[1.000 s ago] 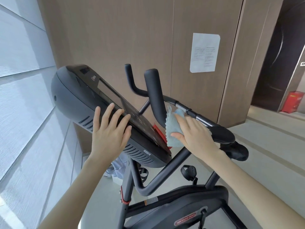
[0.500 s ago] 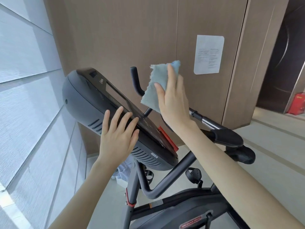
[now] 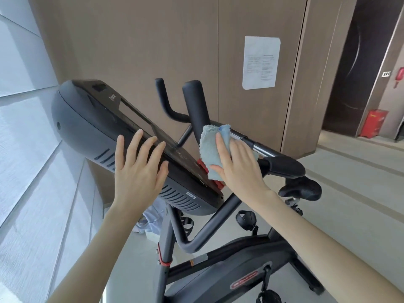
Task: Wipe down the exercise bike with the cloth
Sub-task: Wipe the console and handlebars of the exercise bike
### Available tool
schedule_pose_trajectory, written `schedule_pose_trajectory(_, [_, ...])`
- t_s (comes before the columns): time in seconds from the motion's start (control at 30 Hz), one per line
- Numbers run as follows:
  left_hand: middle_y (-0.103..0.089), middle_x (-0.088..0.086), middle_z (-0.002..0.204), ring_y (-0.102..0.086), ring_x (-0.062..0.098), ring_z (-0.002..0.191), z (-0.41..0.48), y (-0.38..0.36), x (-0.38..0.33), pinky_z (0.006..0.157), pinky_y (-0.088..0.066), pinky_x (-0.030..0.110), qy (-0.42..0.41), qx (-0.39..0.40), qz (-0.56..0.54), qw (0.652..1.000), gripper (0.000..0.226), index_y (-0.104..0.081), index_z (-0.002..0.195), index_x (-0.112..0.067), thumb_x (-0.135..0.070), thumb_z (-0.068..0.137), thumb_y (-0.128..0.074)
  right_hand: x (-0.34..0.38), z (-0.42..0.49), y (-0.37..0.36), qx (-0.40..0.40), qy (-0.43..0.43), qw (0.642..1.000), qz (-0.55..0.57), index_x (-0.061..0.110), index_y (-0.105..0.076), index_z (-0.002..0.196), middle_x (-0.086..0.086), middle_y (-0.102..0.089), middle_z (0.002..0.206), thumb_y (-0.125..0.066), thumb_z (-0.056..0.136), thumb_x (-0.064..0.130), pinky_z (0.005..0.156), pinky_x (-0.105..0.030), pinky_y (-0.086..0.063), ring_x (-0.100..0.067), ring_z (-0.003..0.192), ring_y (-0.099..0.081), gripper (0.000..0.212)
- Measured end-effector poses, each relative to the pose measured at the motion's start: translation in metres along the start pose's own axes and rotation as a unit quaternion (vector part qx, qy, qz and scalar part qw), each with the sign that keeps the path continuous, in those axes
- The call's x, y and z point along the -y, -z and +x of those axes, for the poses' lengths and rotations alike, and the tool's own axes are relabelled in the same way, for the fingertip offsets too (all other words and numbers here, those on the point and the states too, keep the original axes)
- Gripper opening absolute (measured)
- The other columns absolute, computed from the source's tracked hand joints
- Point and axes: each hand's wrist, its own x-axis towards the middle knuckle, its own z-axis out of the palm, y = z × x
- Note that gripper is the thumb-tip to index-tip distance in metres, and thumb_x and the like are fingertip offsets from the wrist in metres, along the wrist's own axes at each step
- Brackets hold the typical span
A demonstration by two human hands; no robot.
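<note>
Cloth (image 3: 210,149), one, under right hand (image 3: 238,169) on handlebar (image 3: 195,106); left hand (image 3: 137,171) on console (image 3: 91,119)

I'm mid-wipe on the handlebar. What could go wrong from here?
1. The right hand presses the cloth to the handlebar with flat fingers, so the cloth may slip and drop.
2. The cloth's lower edge lies by the red tab on the console and might snag there.
3. The left hand rests on the console's edge. Leaning harder might tilt it.
</note>
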Motion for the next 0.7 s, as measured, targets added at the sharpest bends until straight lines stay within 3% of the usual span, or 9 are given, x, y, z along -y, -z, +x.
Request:
schedule_pose_trajectory(0.07, [-0.054, 0.014, 0.131, -0.037, 0.033, 0.133, 0.000, 0.005, -0.009, 0.117, -0.010, 0.052, 0.021, -0.005, -0.039, 0.999, 0.041, -0.053, 0.127, -0.007, -0.031, 0.098, -0.037, -0.016, -0.014, -0.003, 0.036, 0.014, 0.999, -0.012, 0.001, -0.034, 0.139, -0.021, -0.055, 0.115, -0.042, 0.092, 0.045, 0.107, -0.049, -0.035, -0.033, 0.105, -0.055, 0.065])
schedule_pose_trajectory(0.2, [-0.044, 0.017, 0.142, -0.033, 0.032, 0.136, 0.001, 0.020, -0.041, 0.115, -0.019, 0.050, -0.007, -0.001, -0.103, 0.995, 0.047, -0.043, 0.136, -0.003, -0.029, 0.097, -0.040, -0.047, -0.037, -0.004, 0.081, 0.015, 0.997, -0.007, -0.001, -0.040, 0.136, -0.024, -0.054, 0.119, -0.040, 0.095, 0.040, 0.112, -0.050, -0.026, -0.036, 0.112, -0.053, 0.057])
schedule_pose_trajectory(0.33, [-0.039, 0.016, 0.147, -0.030, 0.030, 0.139, 0.011, 0.030, -0.081, 0.114, -0.022, 0.051, -0.079, 0.030, -0.111, 0.990, 0.052, -0.040, 0.140, -0.003, -0.030, 0.095, -0.043, -0.069, -0.056, 0.002, 0.069, 0.003, 0.996, 0.050, -0.005, -0.050, 0.127, -0.026, -0.057, 0.117, -0.048, 0.094, 0.020, 0.111, -0.052, -0.028, -0.039, 0.113, -0.054, 0.041])
schedule_pose_trajectory(0.4, [-0.039, 0.014, 0.147, -0.031, 0.029, 0.139, 0.017, 0.030, -0.102, 0.114, -0.022, 0.051, -0.098, 0.048, -0.102, 0.989, 0.052, -0.042, 0.140, -0.003, -0.031, 0.096, -0.042, -0.083, -0.065, 0.008, 0.046, -0.040, 0.991, 0.118, -0.006, -0.052, 0.125, -0.025, -0.058, 0.116, -0.040, 0.093, 0.017, 0.110, -0.050, -0.025, -0.038, 0.115, -0.052, 0.041])
schedule_pose_trajectory(0.47, [-0.039, 0.013, 0.147, -0.031, 0.028, 0.139, 0.024, 0.027, -0.120, 0.115, -0.020, 0.050, -0.097, 0.068, -0.094, 0.989, 0.052, -0.043, 0.140, -0.003, -0.032, 0.096, -0.041, -0.103, -0.069, 0.017, 0.034, -0.127, 0.963, 0.234, 0.001, -0.046, 0.133, -0.020, -0.053, 0.125, -0.038, 0.097, 0.025, 0.111, -0.044, -0.020, -0.031, 0.127, -0.037, 0.044])
schedule_pose_trajectory(0.57, [-0.041, 0.013, 0.146, -0.033, 0.029, 0.138, 0.033, 0.021, -0.143, 0.115, -0.018, 0.049, -0.072, 0.091, -0.081, 0.990, 0.052, -0.045, 0.138, -0.002, -0.031, 0.095, -0.039, -0.139, -0.069, 0.020, 0.083, -0.226, 0.894, 0.377, 0.023, -0.029, 0.145, 0.000, -0.033, 0.148, -0.033, 0.098, 0.037, 0.109, -0.030, -0.010, -0.021, 0.143, -0.008, 0.049])
schedule_pose_trajectory(0.7, [-0.048, 0.014, 0.140, -0.040, 0.029, 0.134, 0.033, 0.015, -0.166, 0.115, -0.018, 0.050, -0.046, 0.109, -0.057, 0.991, 0.050, -0.051, 0.132, 0.000, -0.032, 0.097, -0.036, -0.158, -0.070, 0.010, 0.186, -0.136, 0.877, 0.422, 0.028, -0.023, 0.147, 0.009, -0.021, 0.154, -0.034, 0.098, 0.039, 0.111, -0.029, -0.005, -0.015, 0.144, -0.001, 0.052])
